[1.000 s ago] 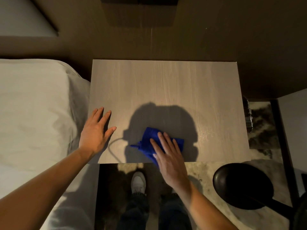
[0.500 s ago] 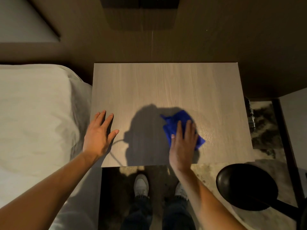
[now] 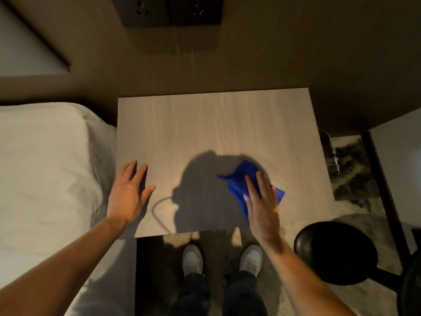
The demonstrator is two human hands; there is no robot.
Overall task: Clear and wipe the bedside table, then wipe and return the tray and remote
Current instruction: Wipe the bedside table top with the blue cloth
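The bedside table [image 3: 205,124] has a pale wooden top with nothing standing on it. A crumpled blue cloth [image 3: 243,179] lies near the table's front right. My right hand [image 3: 262,201] presses flat on the cloth with fingers spread, covering its near part. My left hand [image 3: 128,192] rests flat on the table's front left corner, fingers apart, holding nothing. No tray or remote is in view.
A white bed [image 3: 45,174] borders the table on the left. A round black stool [image 3: 335,252] stands at the front right. A dark wall panel with sockets [image 3: 170,10] is behind the table. My shoes [image 3: 193,261] are below its front edge.
My right hand has slid the blue cloth from the front middle toward the front right of the table. My left hand has stayed at the front left corner.
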